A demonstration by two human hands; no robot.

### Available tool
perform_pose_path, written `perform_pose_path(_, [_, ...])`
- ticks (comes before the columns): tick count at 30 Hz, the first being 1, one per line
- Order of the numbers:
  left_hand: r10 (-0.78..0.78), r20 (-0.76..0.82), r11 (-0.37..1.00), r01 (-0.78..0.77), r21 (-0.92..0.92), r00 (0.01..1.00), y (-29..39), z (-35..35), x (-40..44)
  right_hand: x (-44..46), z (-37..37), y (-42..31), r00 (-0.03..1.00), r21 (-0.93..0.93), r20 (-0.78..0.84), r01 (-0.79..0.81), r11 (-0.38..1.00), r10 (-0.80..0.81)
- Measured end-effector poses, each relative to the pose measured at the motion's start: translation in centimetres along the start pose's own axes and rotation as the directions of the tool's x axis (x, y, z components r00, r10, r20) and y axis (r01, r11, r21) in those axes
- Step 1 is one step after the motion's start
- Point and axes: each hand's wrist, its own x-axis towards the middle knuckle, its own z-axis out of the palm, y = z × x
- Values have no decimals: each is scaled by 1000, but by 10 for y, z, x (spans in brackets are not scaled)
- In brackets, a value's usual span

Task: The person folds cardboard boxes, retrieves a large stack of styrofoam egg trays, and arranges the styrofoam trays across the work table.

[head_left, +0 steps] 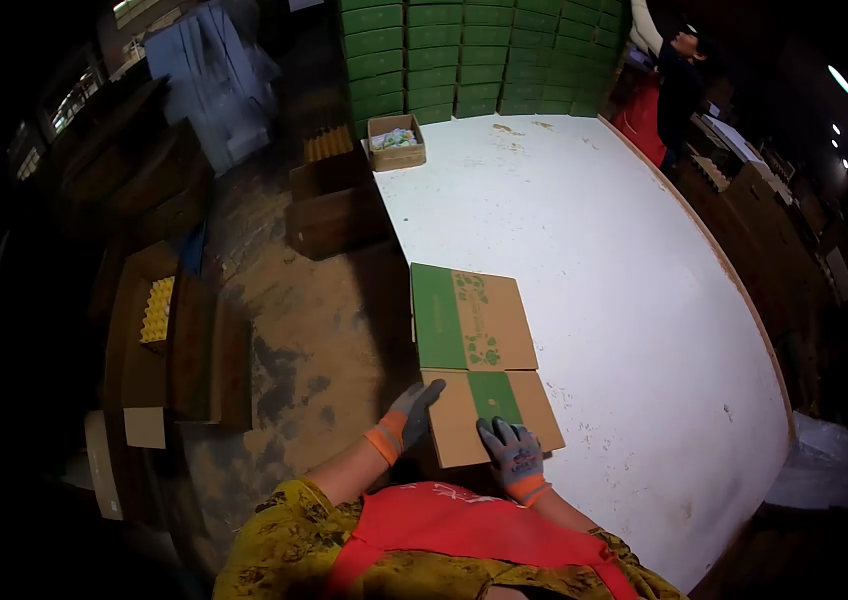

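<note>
A flattened cardboard box (499, 320) with a green band and green leaf print lies at the left edge of the white table, its near panel toward my body. My left hand (412, 412), in a grey glove with an orange cuff, is at the near panel's left edge, fingers against the cardboard; whether they grip it is unclear. On the near panel's green stripe rests my right hand (514, 455), gloved alike, its fingers spread over the surface.
Stacked green boxes (479, 55) line the far end of the white table (644, 300). A small open box (396, 143) sits at its far left corner. Open cartons (149, 340) stand on the left floor. A person (679, 80) stands at the back right.
</note>
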Motion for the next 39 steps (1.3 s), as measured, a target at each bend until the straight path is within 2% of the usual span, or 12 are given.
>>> perform_pose_path(3, [238, -167, 966, -251, -60, 957, 39, -97, -16, 94, 6, -50, 969, 118, 143, 186, 975, -202])
perform_pose_path(6, [416, -292, 896, -442, -28, 861, 79, -155, -49, 170, 26, -53, 870, 656, 247, 173, 735, -426])
perform_pose_path(9, [493, -457, 819, -572, -43, 740, 102, -203, -79, 271, 20, -34, 922, 634, 78, 248, 733, -380])
perform_pose_path(16, [472, -768, 604, -794, -76, 432, 19, -388, -124, 583, 55, 58, 993, 476, 34, -117, 872, 114])
perform_pose_path(17, [450, -752, 892, -215, 397, 481, -28, -445, -143, 631, 57, 65, 991, 489, 30, -129, 862, 132])
perform_pose_path(19, [351, -807, 749, 376, 546, 475, 16, -408, -163, 715, 77, 79, 979, 346, -167, -52, 937, 116])
perform_pose_path(22, [218, -926, 975, -106, 194, 310, 57, -334, -134, 821, 111, 124, 960, 159, -279, 9, 987, 36])
perform_pose_path(25, [-9, -992, 700, -707, -98, 128, 116, -247, -101, 906, 170, 214, 991, 317, -125, 91, 944, -54])
perform_pose_path(26, [-71, -995, 604, -791, -98, 69, 133, -230, -93, 898, 149, 197, 999, 127, -46, 4, 992, 2])
perform_pose_path(32, [-29, -1000, 421, -907, -23, 11, 100, -241, -87, 787, 90, 51, 973, -7, -20, 232, 973, -232])
perform_pose_path(34, [-51, -997, 407, -913, 32, -58, 90, -241, -78, 770, 138, 39, 820, 163, -188, 569, 806, -541])
perform_pose_path(39, [-142, -968, 276, -948, 160, -205, 66, -220, -110, 694, 112, -186, 518, 471, 114, 723, 505, -848])
